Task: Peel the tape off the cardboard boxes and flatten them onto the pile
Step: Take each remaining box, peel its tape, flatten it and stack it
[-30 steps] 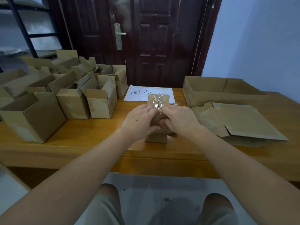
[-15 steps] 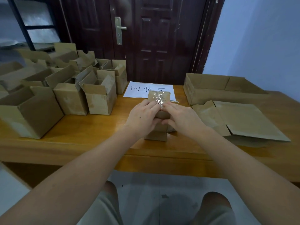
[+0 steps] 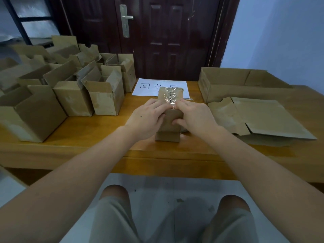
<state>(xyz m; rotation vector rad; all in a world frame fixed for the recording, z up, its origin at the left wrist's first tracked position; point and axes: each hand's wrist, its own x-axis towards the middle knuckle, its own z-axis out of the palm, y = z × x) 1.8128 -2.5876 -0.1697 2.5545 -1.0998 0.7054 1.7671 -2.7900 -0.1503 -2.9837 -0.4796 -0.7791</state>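
Left hand (image 3: 148, 118) and right hand (image 3: 193, 118) both grip small cardboard box (image 3: 168, 127) upright mid-surface (image 3: 98, 137), fingertips meeting on clear tape (image 3: 170, 99) along its top. Open boxes (image 3: 73, 95) left; flattened pile (image 3: 259, 116) right, white paper sign (image 3: 149, 86) behind.

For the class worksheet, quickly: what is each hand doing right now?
Left hand: grips the small taped box.
Right hand: grips the same box, fingertips at its clear tape.
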